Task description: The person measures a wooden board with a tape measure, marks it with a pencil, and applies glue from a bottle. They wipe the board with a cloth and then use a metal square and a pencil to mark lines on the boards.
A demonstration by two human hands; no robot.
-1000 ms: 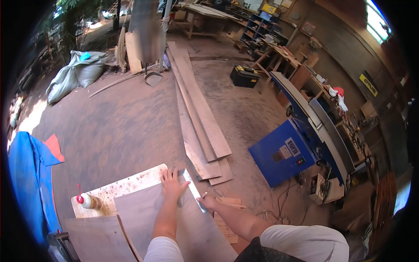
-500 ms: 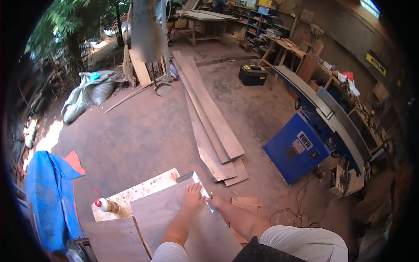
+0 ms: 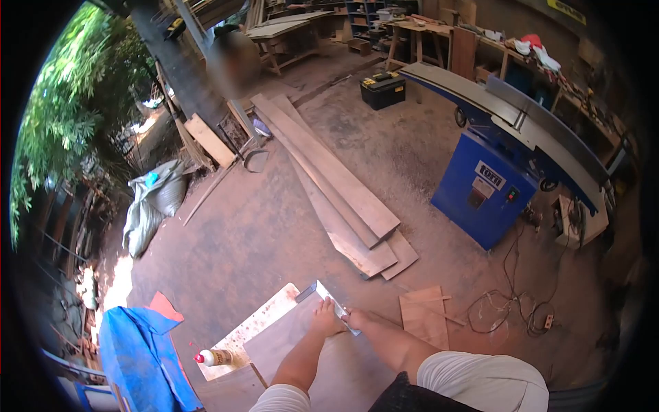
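Note:
A wide wooden board (image 3: pixel 281 342) lies in front of me. A metal try square (image 3: pixel 322 291) rests at its far corner, the dark stock on the far edge and the shiny blade running down the right side. My left hand (image 3: pixel 325 321) lies on the board with fingers stretched out, the fingertips against the blade. Beside the blade's lower part, my right hand (image 3: pixel 354 320) has its fingers closed around what looks like a thin pencil-like stick, mostly hidden. Under the board shows a stained white panel (image 3: pixel 268 312), with a red-capped glue bottle (image 3: pixel 213 357) on it.
Long planks (image 3: pixel 343 199) lie stacked on the floor ahead. A blue jointer machine (image 3: pixel 484 185) stands to the right, with cables (image 3: pixel 508 312) and thin wood pieces (image 3: pixel 423 317) nearer. A blue tarp (image 3: pixel 141 353) is at left. A black toolbox (image 3: pixel 383 90) sits farther back.
The view has swung, so the board, square and both hands appear lower and farther right. Both hands keep about the same places at the try square.

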